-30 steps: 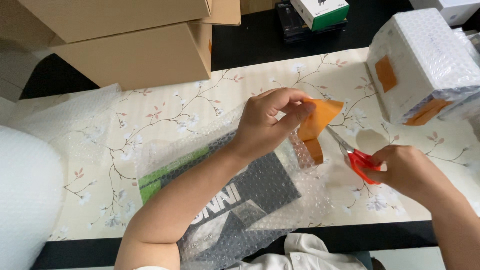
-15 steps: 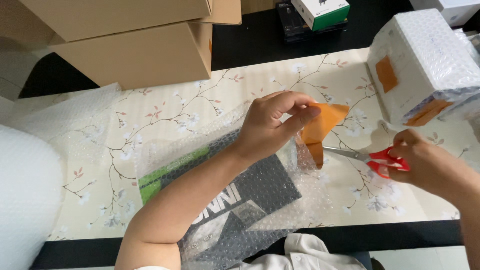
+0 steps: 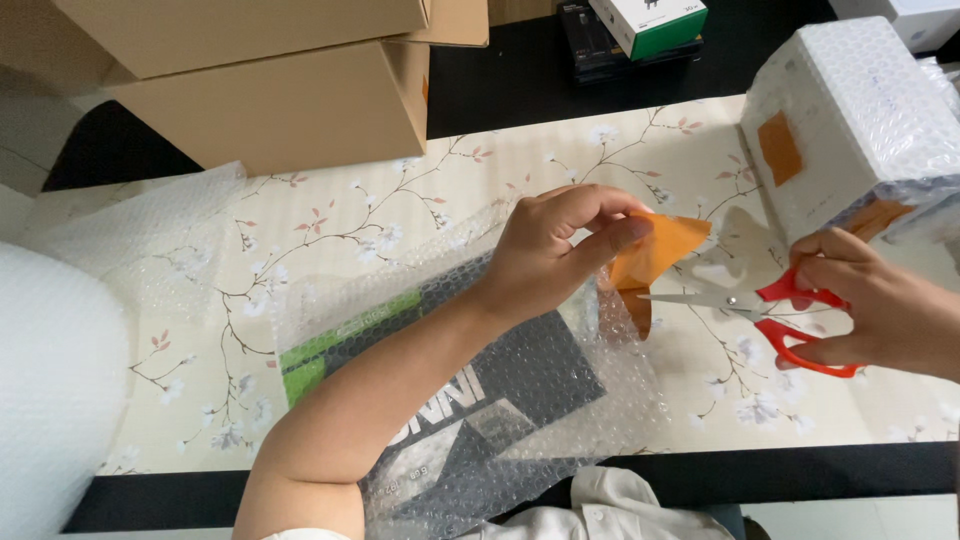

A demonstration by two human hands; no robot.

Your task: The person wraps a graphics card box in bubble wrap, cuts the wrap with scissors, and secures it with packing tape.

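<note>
Left hand (image 3: pixel 560 245) pinches orange tape (image 3: pixel 655 250) over a bubble-wrapped box (image 3: pixel 480 380); right hand (image 3: pixel 880 310) grips red scissors (image 3: pixel 760 310) (blades near tape) above the floral tablecloth (image 3: pixel 400 210), 2 cartons (image 3: pixel 280 100) behind

your one head camera looks steeply down, close over the flowered table (image 3: pixel 420 200); no second view shares it.

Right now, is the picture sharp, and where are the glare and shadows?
Head view: mostly sharp; soft glare on the bubble wrap and the wrapped white box; faint shadow beneath the orange tape; the right hand with the scissors slightly soft.
</note>
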